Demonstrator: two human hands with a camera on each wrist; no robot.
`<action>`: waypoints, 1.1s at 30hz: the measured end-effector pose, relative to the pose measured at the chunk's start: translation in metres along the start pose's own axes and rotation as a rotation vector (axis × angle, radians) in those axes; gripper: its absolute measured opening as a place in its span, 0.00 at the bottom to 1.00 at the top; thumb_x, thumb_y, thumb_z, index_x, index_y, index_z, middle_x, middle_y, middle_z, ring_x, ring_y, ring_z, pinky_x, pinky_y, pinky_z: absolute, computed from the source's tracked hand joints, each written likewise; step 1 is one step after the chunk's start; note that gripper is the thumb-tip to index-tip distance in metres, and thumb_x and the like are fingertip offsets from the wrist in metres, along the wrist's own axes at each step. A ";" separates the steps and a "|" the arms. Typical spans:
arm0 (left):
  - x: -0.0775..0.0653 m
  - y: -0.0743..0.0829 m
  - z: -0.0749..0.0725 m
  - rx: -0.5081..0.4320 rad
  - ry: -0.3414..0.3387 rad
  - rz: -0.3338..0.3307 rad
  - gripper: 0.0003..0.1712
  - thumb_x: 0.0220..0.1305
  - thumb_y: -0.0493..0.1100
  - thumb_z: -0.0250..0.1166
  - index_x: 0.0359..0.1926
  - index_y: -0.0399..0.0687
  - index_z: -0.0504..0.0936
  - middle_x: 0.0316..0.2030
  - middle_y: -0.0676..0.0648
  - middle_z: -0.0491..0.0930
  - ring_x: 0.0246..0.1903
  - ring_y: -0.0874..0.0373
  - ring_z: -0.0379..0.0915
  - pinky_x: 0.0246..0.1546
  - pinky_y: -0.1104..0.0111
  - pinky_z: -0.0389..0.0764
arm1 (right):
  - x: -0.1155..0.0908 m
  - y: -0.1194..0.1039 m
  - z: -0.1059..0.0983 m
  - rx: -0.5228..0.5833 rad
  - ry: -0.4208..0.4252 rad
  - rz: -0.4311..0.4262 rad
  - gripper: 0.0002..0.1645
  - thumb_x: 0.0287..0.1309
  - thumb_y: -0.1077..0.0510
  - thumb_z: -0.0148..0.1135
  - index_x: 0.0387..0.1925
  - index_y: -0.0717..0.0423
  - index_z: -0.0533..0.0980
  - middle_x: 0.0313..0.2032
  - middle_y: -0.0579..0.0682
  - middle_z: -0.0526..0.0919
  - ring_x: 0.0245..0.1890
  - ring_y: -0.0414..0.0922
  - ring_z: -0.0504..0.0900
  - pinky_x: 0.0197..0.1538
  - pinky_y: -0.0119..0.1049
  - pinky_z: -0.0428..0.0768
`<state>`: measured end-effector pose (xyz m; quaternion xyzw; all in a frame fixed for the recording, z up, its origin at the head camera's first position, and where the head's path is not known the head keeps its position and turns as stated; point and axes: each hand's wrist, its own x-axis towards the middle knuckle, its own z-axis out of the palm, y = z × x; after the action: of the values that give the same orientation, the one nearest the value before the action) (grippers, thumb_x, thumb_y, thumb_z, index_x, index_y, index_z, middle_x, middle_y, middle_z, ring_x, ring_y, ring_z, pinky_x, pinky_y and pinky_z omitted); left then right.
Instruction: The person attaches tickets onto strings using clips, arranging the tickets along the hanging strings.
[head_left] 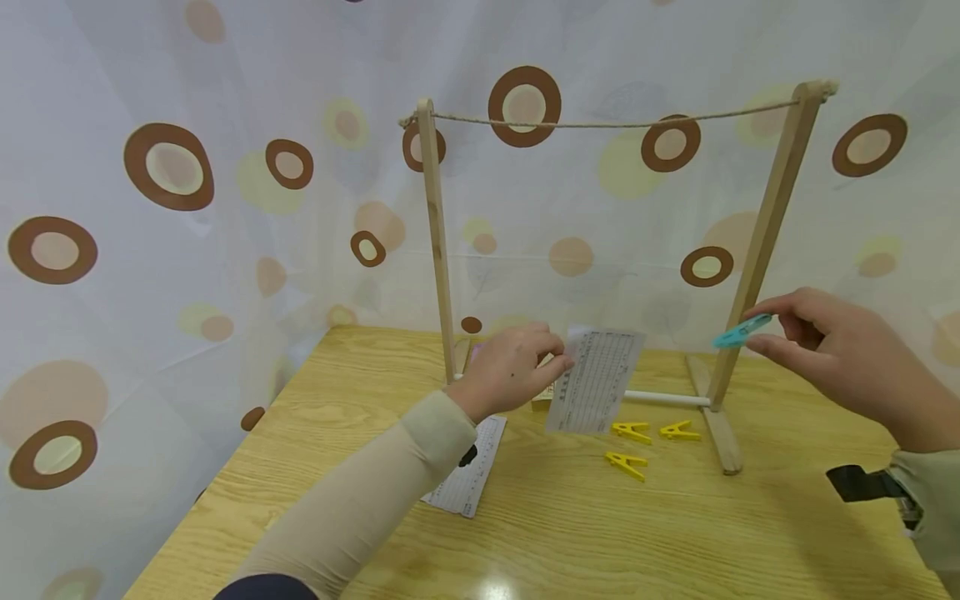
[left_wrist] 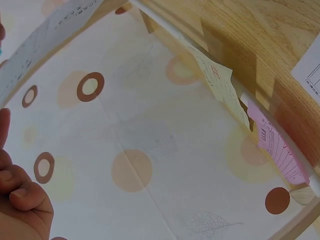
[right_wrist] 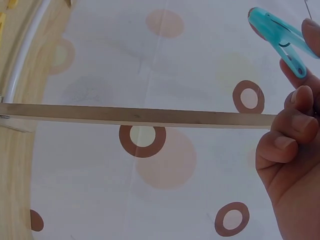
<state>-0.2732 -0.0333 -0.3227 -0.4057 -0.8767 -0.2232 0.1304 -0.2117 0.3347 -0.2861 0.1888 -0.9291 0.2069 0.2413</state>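
My left hand [head_left: 513, 371] pinches the upper left edge of a thin printed paper slip [head_left: 600, 383], which hangs tilted above the table. To the right, my right hand [head_left: 847, 358] holds a teal clothespin [head_left: 741, 332] between thumb and index finger, beside the rack's right post. In the right wrist view the clothespin [right_wrist: 280, 37] has its handle ends at the thumb and index finger, while the other fingers curl loosely. A twine line [head_left: 600, 126] runs between the tops of two wooden posts, above both hands.
Several yellow clothespins [head_left: 630, 431] lie on the wooden table [head_left: 570, 533]. Another printed slip [head_left: 476, 471] lies partly under my left forearm. A white bar [head_left: 667, 399] joins the posts low down. Near it are a yellowish slip [left_wrist: 220, 82] and a pink slip [left_wrist: 277, 142].
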 end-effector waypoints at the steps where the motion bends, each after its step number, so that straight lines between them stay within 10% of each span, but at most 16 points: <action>1: 0.001 0.000 -0.001 0.000 0.000 0.001 0.12 0.76 0.50 0.60 0.40 0.52 0.86 0.31 0.58 0.76 0.25 0.64 0.67 0.26 0.73 0.69 | 0.000 0.000 -0.001 0.004 0.006 -0.004 0.16 0.63 0.59 0.71 0.51 0.53 0.81 0.27 0.46 0.65 0.21 0.40 0.61 0.24 0.33 0.58; 33: 0.051 0.008 -0.040 -0.005 0.074 -0.035 0.15 0.76 0.53 0.59 0.45 0.52 0.87 0.43 0.54 0.85 0.35 0.65 0.75 0.37 0.71 0.75 | 0.045 -0.024 -0.055 -0.063 0.205 -0.023 0.20 0.74 0.57 0.58 0.60 0.65 0.76 0.21 0.51 0.63 0.15 0.41 0.56 0.20 0.35 0.55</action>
<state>-0.2977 -0.0155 -0.2647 -0.3818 -0.8778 -0.2424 0.1579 -0.2175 0.3294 -0.2115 0.1694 -0.9034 0.1930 0.3433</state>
